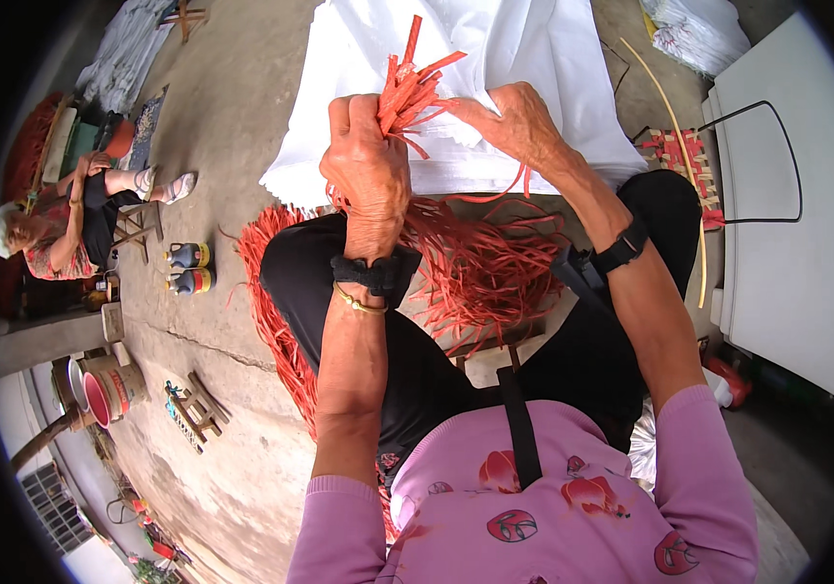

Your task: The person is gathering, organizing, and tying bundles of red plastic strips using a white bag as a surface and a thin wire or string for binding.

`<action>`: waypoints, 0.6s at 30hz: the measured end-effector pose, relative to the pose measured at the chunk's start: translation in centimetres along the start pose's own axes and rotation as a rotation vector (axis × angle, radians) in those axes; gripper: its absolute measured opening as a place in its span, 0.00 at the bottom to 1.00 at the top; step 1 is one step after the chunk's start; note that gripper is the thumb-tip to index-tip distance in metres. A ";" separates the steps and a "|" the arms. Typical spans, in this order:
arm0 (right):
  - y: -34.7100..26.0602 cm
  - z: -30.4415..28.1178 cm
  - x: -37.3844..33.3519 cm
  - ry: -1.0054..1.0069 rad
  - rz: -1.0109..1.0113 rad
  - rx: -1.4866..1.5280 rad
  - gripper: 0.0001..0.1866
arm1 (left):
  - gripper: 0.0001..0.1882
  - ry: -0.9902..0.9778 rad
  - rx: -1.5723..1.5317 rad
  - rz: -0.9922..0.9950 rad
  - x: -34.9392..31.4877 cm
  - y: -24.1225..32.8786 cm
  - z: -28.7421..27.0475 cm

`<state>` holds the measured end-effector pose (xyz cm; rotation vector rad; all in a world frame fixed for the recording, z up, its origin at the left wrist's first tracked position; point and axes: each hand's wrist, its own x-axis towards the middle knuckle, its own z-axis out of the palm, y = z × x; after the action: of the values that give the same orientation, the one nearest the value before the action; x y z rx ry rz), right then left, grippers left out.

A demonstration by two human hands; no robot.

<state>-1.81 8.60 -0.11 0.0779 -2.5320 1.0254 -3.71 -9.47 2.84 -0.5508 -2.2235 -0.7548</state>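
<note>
My left hand (368,161) is wrapped in a fist round a bundle of red plastic strips (407,97), whose loose ends fan out above the fingers. To its right, my right hand (512,125) is closed, its thumb toward the bundle, and it appears to pinch a thin red strip; its fingertips are partly hidden. A red strip also dangles below that hand. Both hands are over a stack of white woven sacks (354,54). Below them, a large tangle of red strips (480,268) hangs between my knees, with more strips (274,282) beside my left leg.
A person (67,224) sits on a low stool at the left. Nearby are two dark bottles (188,282), a small wooden stool (205,409) and buckets (110,389). At right are a long tan rod (675,146), a red-webbed seat (675,161) and a white panel (806,253).
</note>
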 end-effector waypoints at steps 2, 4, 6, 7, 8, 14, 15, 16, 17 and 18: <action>0.0 0.0 -0.1 -0.008 0.007 -0.012 0.34 | 0.14 0.028 0.033 -0.016 0.2 -0.1 -0.1; 0.2 0.2 -0.1 -0.022 0.012 -0.016 0.35 | 0.14 -0.018 0.041 -0.002 0.2 -0.2 -0.1; 0.5 0.7 -0.1 0.018 0.004 0.005 0.35 | 0.13 -0.049 0.038 0.028 -0.2 0.1 0.2; 0.6 1.1 0.0 0.034 -0.002 0.011 0.36 | 0.11 -0.062 0.017 0.023 -0.4 0.3 0.4; 0.9 1.4 0.1 0.031 0.016 0.053 0.34 | 0.10 -0.073 -0.005 0.019 -0.6 0.5 0.7; 1.8 3.4 0.1 0.149 -0.293 0.143 0.20 | 0.12 -0.031 -0.234 0.064 -1.0 1.5 2.0; 1.8 3.5 0.1 0.173 -0.336 0.151 0.18 | 0.12 -0.051 -0.234 0.062 -1.1 1.6 2.1; 1.7 3.5 -0.1 0.129 -0.256 0.195 0.15 | 0.12 -0.069 -0.235 0.061 -1.2 1.8 2.2; 1.6 3.6 0.0 0.132 -0.260 0.333 0.13 | 0.12 -0.093 -0.238 0.054 -1.2 1.9 2.2; 1.5 3.5 -0.2 0.066 -0.137 0.505 0.12 | 0.12 -0.120 -0.236 0.064 -1.3 2.1 2.2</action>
<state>-3.14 7.30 -3.37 0.3469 -2.1199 1.5522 -2.76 -6.65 1.33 -0.7972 -2.2279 -0.9799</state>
